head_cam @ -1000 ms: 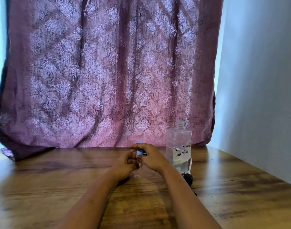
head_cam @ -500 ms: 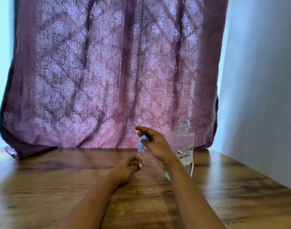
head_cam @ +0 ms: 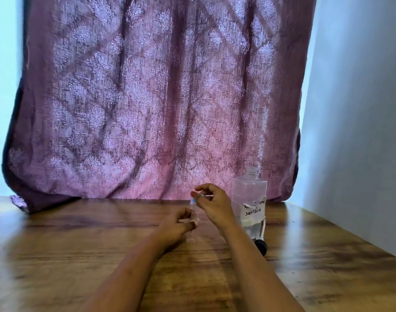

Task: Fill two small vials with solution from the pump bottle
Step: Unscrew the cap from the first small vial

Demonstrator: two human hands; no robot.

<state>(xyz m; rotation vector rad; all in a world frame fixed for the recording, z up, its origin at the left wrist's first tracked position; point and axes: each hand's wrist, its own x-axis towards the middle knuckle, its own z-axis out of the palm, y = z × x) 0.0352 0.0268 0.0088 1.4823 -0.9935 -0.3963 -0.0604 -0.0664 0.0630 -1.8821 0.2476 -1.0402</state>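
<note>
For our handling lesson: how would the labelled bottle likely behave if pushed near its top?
The bottle looks mostly empty, so probably light and easily tipped. Flat sides suggest it wouldn't roll. Its uncapped neck might spill.

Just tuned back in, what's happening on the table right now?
A person holds a small clear vial upright in the left hand, while the right hand pinches the blue cap at its top. The labelled solution bottle stands on the wooden table just right of the hands, neck open, with a black pump head lying by its base. Whether the vial holds liquid is unclear.
</note>
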